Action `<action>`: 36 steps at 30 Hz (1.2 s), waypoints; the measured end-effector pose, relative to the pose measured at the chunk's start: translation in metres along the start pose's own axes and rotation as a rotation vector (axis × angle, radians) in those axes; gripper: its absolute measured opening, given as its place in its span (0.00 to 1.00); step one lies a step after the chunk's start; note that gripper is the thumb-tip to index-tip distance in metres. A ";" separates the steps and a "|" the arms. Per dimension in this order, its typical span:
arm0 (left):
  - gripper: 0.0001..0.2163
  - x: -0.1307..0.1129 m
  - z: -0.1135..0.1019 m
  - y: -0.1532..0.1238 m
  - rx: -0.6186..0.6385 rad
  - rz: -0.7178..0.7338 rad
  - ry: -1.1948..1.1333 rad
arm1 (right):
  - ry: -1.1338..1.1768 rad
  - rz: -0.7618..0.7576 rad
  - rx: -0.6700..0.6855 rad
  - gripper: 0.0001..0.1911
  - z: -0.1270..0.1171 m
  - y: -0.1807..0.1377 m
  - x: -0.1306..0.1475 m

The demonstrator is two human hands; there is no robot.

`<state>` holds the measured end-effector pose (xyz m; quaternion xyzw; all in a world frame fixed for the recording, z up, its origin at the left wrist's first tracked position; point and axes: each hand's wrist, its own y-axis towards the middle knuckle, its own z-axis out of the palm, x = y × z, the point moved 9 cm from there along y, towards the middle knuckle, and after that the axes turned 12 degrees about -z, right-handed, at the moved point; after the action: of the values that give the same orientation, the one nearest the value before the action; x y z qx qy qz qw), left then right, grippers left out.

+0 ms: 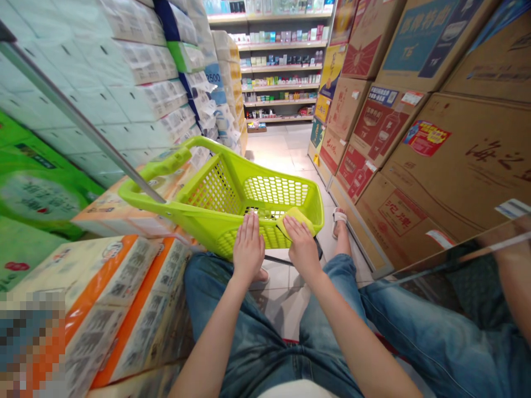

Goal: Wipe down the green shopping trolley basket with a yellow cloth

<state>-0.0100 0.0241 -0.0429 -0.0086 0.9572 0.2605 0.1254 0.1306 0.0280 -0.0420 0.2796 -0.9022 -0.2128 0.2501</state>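
The yellow cloth (306, 219) was probably light, soft and not fragile, best held flat at its middle. It lay on the near rim of the lime-green shopping cart (207, 214), under slightly spread fingers of the right hand (302, 243), at 11 o'clock from its wrist; pinching I could not tell. At the cloth's 8 o'clock, the left hand (249, 243) had straight fingers, close together.

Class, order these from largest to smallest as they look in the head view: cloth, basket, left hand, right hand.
1. Basket
2. Left hand and right hand, too alike to rank
3. Cloth, partly covered
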 end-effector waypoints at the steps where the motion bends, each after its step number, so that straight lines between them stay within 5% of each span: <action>1: 0.28 0.000 0.000 0.000 -0.005 -0.003 -0.006 | -0.007 0.022 -0.020 0.41 -0.006 -0.009 -0.012; 6: 0.29 0.001 0.002 -0.001 -0.014 -0.008 -0.036 | -0.002 0.154 -0.157 0.41 -0.028 -0.045 -0.068; 9: 0.29 0.000 0.001 0.000 -0.015 -0.002 -0.041 | -0.018 0.216 -0.208 0.38 -0.032 -0.046 -0.072; 17: 0.29 0.002 0.000 0.001 0.012 -0.015 -0.021 | -0.021 0.096 -0.004 0.30 0.016 0.031 0.030; 22: 0.28 0.003 0.000 0.001 0.028 -0.006 -0.007 | 0.050 0.026 0.028 0.32 0.024 0.042 0.045; 27: 0.28 0.001 0.001 0.000 0.009 0.009 -0.014 | 0.059 -0.042 0.005 0.40 0.007 0.009 0.017; 36: 0.28 0.001 0.001 -0.001 -0.014 0.007 -0.047 | 0.015 0.190 -0.195 0.41 -0.038 -0.058 -0.079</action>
<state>-0.0102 0.0237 -0.0443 0.0002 0.9522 0.2676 0.1469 0.2323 0.0237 -0.0685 0.1690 -0.8978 -0.2725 0.3020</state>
